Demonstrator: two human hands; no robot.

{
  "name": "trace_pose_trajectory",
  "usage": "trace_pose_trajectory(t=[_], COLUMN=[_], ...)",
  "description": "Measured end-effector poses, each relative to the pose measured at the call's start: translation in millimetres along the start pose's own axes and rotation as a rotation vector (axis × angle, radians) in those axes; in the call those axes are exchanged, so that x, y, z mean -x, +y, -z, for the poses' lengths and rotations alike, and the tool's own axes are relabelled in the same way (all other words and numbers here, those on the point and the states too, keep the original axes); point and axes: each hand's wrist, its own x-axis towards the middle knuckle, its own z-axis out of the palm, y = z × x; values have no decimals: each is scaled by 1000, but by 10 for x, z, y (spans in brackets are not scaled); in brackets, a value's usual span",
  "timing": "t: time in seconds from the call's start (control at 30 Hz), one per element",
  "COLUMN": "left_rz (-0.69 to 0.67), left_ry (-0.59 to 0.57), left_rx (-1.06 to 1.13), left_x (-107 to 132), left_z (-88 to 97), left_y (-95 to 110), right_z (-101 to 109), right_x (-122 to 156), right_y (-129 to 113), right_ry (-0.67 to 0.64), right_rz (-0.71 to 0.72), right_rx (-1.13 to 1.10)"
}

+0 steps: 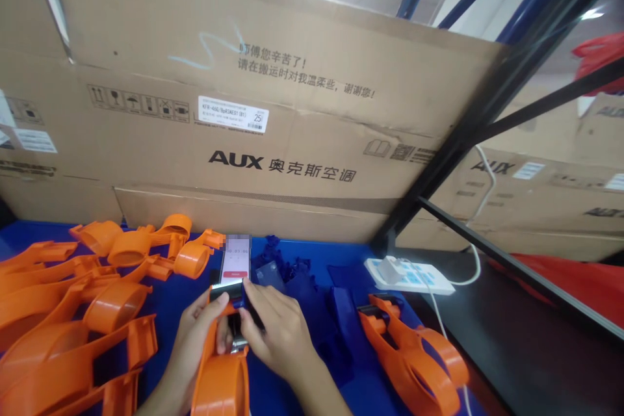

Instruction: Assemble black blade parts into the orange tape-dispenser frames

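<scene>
Low in the middle of the head view is an orange tape dispenser (221, 383), its ring toward me. My left hand (190, 338) is closed around its upper part, thumb on the black piece (225, 292) with a toothed edge across the head. My right hand (285, 331) grips the same head from the right, its fingertips pressed on a small dark blue part (238, 302). A metal roller-like piece (238, 343) shows partly between the hands. Just beyond them, a phone (236, 263) with a timer display stands upright.
Several orange dispenser frames (117, 305) crowd the blue table's left side. Dark blue pieces (302, 279) lie heaped right of the phone. More orange dispensers (414, 357) lie at right, near a white power strip (409, 275) with cables. Behind stands a cardboard wall (292, 136) beside a dark metal post (439, 143).
</scene>
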Motion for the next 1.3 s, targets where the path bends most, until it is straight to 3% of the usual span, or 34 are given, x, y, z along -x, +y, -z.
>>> trace_pose_trajectory(t=[0.3, 0.4, 0.5, 0.57, 0.67, 0.7, 0.83, 0.97, 1.07, 1.17, 1.3], left_rz=[62, 74, 26, 2, 22, 31, 54, 52, 2, -19, -28], left_ry=[-90, -180, -191, -172, -152, -153, -155, -141, -121, -92, -93], left_rx=[15, 29, 5, -5, 12, 16, 5, -27, -58, -76, -85], left_x=[-10, -15, 1, 7, -16, -31, -57, 44, 144, 182, 163], left_z=[33, 63, 72, 69, 74, 79, 85, 14, -65, -111, -99], left_y=[33, 44, 21, -1, -18, -19, -26, -26, 8, 43, 43], right_z=[92, 158, 266, 370, 563, 627, 790, 789, 760, 713, 598], right_x=[-57, -79, -93, -89, -47, -21, 112, 212, 206, 134, 7], right_y=[-15, 7, 101, 230, 533, 654, 1082, 1256, 1232, 1098, 739], right_ry=[-65, -14, 112, 213, 298, 274, 191, 112, 149, 220, 240], right_rz=[-36, -153, -250, -365, -694, -792, -899, -936, -906, -823, -670], right_rx=[-31, -141, -103, 4, 176, 224, 274, 260, 234, 162, 17])
